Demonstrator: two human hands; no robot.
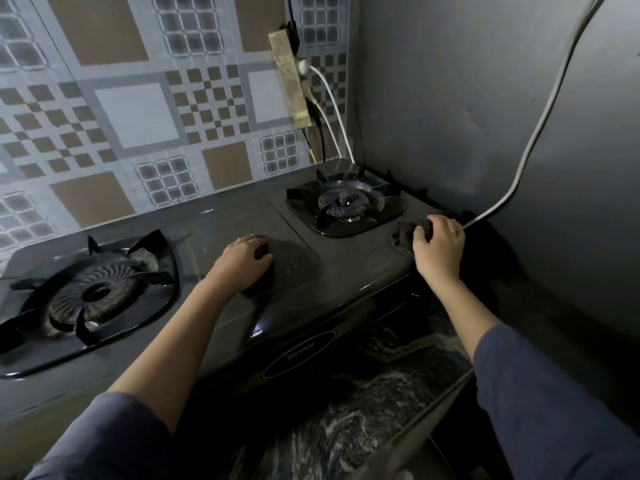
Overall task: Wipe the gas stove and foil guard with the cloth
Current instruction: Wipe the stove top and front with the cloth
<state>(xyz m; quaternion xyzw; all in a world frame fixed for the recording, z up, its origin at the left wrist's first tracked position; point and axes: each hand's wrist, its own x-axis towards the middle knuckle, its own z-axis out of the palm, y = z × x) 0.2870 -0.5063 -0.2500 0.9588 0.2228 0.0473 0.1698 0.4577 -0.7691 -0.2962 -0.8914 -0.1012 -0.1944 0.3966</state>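
Your right hand [439, 247] is closed over a bunched dark cloth [407, 237] at the right front corner of the gas stove [242, 216], pressing it down on the top panel just beside the right burner [346, 202] — a sensible grip for scrubbing a tight corner, since the wad gives you pressure where a flat cloth would slide. Your left hand [244, 259] rests on the centre of the stove top between the two burners, fingers curled around something dark; it looks like bracing, keeping the light stove from shifting as you rub. Whether that dark thing is a second cloth or a sponge, you can't tell from here — it blends into the panel and its own shadow.

The foil guard [450, 109] stands as a grey wall along the right side, right next to your working hand, so it is probably the next surface in reach. Its lower edge behind the stove is lost in shadow. The left burner [93, 292] is cut off at the frame's edge, and the dim light hides any remaining grime.
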